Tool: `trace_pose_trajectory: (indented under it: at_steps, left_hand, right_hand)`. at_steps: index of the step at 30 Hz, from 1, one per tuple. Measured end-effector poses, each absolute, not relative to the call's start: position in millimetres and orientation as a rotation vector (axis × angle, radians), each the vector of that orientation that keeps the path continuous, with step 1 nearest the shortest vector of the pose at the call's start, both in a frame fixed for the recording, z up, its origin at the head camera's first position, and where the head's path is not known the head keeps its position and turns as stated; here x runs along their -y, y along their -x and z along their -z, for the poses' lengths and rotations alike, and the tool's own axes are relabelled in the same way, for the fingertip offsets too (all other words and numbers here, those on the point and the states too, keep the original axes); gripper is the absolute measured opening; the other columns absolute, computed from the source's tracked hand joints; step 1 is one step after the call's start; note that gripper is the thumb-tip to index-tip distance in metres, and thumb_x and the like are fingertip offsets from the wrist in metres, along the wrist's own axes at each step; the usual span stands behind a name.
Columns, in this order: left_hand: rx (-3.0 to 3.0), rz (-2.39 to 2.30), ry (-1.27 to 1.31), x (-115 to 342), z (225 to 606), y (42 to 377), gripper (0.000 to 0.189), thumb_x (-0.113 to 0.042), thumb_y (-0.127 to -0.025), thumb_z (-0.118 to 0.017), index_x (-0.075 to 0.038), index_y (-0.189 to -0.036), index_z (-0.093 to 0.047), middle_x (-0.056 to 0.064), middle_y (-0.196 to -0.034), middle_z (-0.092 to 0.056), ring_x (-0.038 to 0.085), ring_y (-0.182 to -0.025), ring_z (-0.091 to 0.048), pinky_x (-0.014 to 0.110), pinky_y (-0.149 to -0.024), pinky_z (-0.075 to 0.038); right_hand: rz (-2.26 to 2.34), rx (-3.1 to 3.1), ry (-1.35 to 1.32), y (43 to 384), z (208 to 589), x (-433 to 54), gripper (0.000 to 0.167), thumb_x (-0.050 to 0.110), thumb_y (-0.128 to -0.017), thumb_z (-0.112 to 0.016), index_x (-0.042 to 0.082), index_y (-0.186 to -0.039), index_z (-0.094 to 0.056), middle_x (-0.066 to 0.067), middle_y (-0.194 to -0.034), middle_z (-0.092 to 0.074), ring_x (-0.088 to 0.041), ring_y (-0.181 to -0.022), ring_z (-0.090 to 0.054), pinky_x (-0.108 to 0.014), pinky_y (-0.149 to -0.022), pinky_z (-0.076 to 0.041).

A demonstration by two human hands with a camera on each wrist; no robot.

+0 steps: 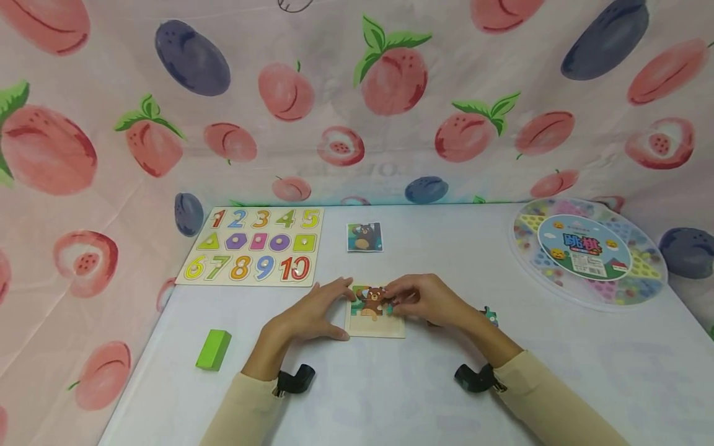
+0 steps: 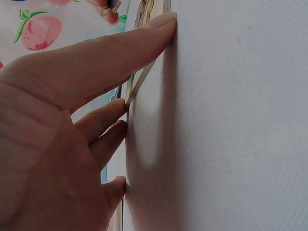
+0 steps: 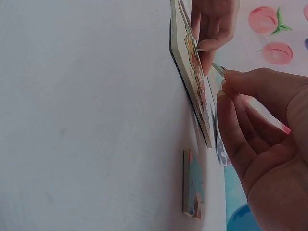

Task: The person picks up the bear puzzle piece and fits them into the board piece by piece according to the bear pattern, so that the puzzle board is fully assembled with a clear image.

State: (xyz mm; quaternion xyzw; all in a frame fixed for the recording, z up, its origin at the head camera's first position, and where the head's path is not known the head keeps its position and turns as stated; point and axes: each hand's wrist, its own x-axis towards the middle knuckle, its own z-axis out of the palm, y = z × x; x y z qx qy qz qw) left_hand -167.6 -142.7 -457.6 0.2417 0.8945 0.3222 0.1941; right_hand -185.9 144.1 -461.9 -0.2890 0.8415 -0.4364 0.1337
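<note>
A small wooden puzzle board with a brown bear picture lies between the hands, its lower strip bare wood. My left hand spans the board's left side, thumb at the near corner and fingers toward the far corner, the digits stretched out in the left wrist view. Between thumb and fingertips my right hand pinches a small puzzle piece, held over the board's right side. Loose on the table beside the board is another puzzle piece. A patterned piece shows past the right forearm, which partly hides that area.
Beyond the board lies a square bear picture card. A number and shape board is at the back left, with a green block nearer. The round boxed game sits at the back right, near the patterned cloth wall.
</note>
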Motion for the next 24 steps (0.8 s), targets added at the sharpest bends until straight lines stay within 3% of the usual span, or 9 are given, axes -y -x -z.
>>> trace_pose_trajectory:
  at_steps: [6, 14, 24]
  left_hand:
    - [-2.512, -0.904, -0.683, 143.5, 458.7, 168.1, 0.061, -0.020, -0.075, -0.090, -0.016, -0.129, -0.061, 0.007, -0.167, -0.036, 0.029, -0.160, -0.023, 0.063, -0.131, -0.006]
    - [-2.508, -0.902, -0.684, 143.9, 459.5, 168.2, 0.061, -0.020, -0.075, -0.090, -0.016, -0.129, -0.061, 0.007, -0.167, -0.035, 0.029, -0.161, -0.023, 0.063, -0.131, -0.006]
    - [-2.506, -0.898, -0.681, 143.7, 458.7, 168.0, 0.061, -0.021, -0.075, -0.090, -0.016, -0.129, -0.061, 0.007, -0.167, -0.035, 0.029, -0.161, -0.022, 0.062, -0.132, -0.006]
  right_hand:
    - [1.254, -2.432, 0.781, 185.9, 460.3, -144.9, 0.025, 0.005, -0.088, -0.075, 0.012, -0.113, -0.077, -0.008, -0.113, -0.078, -0.015, -0.098, -0.073, -0.019, -0.078, -0.060]
    - [1.243, -2.430, 0.723, 185.8, 459.9, -143.3, 0.025, 0.009, -0.084, -0.081, 0.013, -0.106, -0.071, -0.004, -0.109, -0.076, -0.012, -0.085, -0.064, -0.020, -0.069, -0.058]
    - [1.268, -2.430, 0.697, 184.8, 459.5, -147.2, 0.036, 0.012, -0.084, -0.082, 0.010, -0.118, -0.070, -0.009, -0.122, -0.071, -0.010, -0.078, -0.062, -0.019, -0.068, -0.057]
